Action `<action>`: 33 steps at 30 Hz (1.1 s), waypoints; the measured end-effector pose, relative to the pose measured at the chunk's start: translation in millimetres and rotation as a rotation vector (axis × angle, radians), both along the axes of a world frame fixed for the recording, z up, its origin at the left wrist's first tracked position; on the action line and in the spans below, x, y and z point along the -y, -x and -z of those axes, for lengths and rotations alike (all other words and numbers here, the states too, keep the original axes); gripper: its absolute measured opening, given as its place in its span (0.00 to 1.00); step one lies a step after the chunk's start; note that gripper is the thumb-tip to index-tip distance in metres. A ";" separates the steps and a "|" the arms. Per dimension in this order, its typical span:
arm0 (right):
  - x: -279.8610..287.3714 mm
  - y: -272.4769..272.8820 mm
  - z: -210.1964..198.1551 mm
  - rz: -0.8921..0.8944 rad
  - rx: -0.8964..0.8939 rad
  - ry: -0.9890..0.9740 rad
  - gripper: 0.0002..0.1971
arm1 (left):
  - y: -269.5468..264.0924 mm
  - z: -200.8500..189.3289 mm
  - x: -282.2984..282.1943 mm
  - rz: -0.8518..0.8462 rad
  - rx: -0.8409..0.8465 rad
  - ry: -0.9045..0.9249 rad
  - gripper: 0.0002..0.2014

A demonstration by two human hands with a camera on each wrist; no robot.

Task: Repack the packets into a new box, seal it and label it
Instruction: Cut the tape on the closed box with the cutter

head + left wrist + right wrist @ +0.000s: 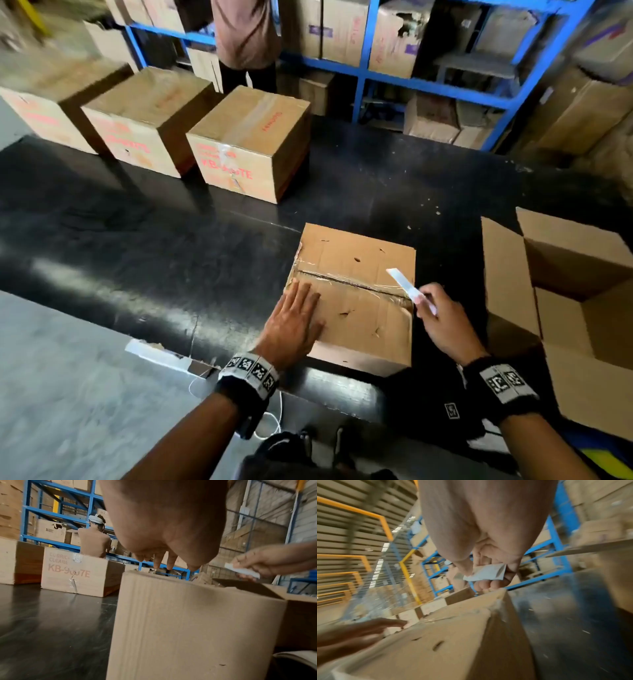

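A worn cardboard box (363, 274) with a taped, partly slit centre seam stands on the black table (171, 246) in front of me. My left hand (296, 317) lies flat on the near left part of its top, fingers straight. My right hand (442, 318) hovers at the box's right edge and grips a white cutter (407, 287), its tip pointing up and left over the seam's end. The cutter (485, 573) shows in the curled fingers in the right wrist view. An empty new box (579, 284) with its flaps open stands at the right. No packets are visible.
Three taped boxes stand in a row at the table's far left, the nearest (250, 144) printed KB-9007E. A person (246, 37) stands behind them at blue racking (363, 78) stacked with cartons. A torn tape scrap (157, 353) sticks to the table's near edge.
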State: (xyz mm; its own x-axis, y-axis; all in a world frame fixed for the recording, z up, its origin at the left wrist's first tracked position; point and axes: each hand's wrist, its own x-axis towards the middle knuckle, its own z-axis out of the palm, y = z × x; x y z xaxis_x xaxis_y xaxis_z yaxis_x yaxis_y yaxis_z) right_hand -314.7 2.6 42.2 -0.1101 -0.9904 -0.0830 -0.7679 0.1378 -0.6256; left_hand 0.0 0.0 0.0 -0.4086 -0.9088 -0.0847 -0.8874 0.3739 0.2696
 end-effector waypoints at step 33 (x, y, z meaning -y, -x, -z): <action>94.3 -137.9 10.6 -0.548 -0.249 0.171 0.13 | 2.1 38.2 12.2 -0.117 0.123 0.019 0.37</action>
State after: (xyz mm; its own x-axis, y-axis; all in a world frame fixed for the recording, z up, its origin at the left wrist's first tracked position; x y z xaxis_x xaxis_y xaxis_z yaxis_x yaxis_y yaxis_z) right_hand -176.8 -91.7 31.7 0.4217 -0.9056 0.0448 -0.8243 -0.4035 -0.3972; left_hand -2.1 -12.2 -38.2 -0.2878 -0.9513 -0.1103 -0.9510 0.2704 0.1498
